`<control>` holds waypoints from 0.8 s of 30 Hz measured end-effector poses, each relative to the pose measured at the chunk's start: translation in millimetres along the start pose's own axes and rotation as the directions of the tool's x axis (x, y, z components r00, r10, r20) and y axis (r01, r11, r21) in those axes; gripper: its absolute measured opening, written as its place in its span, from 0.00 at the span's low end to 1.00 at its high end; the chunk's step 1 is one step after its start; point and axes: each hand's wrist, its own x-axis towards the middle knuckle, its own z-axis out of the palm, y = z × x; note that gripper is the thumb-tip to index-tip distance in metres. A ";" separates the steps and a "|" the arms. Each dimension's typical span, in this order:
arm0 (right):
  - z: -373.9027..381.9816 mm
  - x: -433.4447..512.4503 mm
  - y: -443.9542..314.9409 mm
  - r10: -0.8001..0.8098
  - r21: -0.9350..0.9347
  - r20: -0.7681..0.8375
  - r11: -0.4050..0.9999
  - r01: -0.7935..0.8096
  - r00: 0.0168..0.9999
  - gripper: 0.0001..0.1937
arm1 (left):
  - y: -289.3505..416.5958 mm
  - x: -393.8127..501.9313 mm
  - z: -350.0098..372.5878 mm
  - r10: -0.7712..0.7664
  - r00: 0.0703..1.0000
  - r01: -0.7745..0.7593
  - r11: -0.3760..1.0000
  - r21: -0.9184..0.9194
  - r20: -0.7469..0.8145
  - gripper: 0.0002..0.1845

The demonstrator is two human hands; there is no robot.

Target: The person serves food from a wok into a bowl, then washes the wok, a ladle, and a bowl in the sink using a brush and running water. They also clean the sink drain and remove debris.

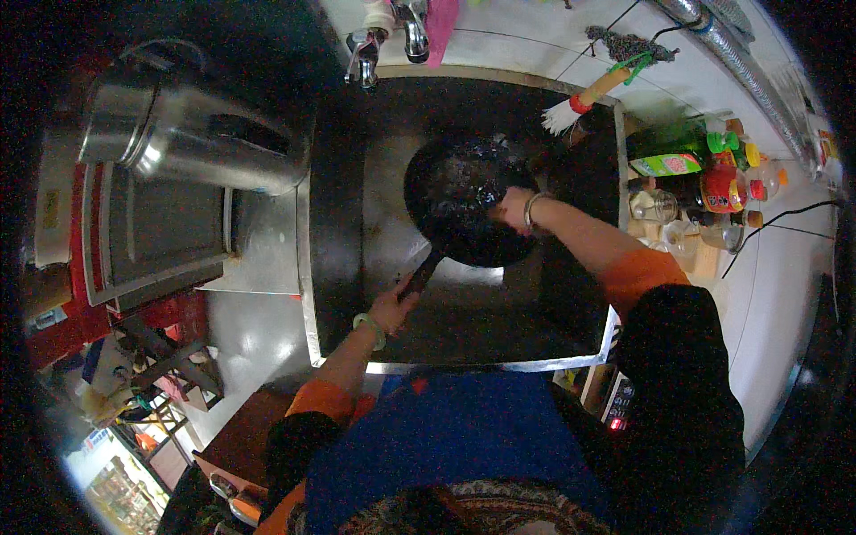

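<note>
A dark wok [461,194] is held low in a deep metal sink [338,267], its inside wet and glinting. My left hand [391,311], with a pale bangle at the wrist, is closed around the wok's handle [422,274]. My right hand [518,210], a metal bangle on its wrist, is inside the wok near its right rim. Its fingers are curled downward, and dark shadow hides whether they hold anything. A brush with white bristles [563,117] and a wooden handle hangs at the sink's upper right corner.
Metal taps [368,60] stand beyond the sink's far edge. Several bottles, among them a green one [675,150], and glass jars [652,206] line the right side. Left of the sink is a large stainless steel container [214,127]. A steel wool scourer [625,47] hangs on the tiled wall.
</note>
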 end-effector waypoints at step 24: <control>-4.8 -26.7 22.8 0.115 0.068 0.160 0.990 -0.127 0.980 0.12 | 9.6 -4.1 18.7 -0.119 0.987 0.137 0.974 0.179 -0.108 0.31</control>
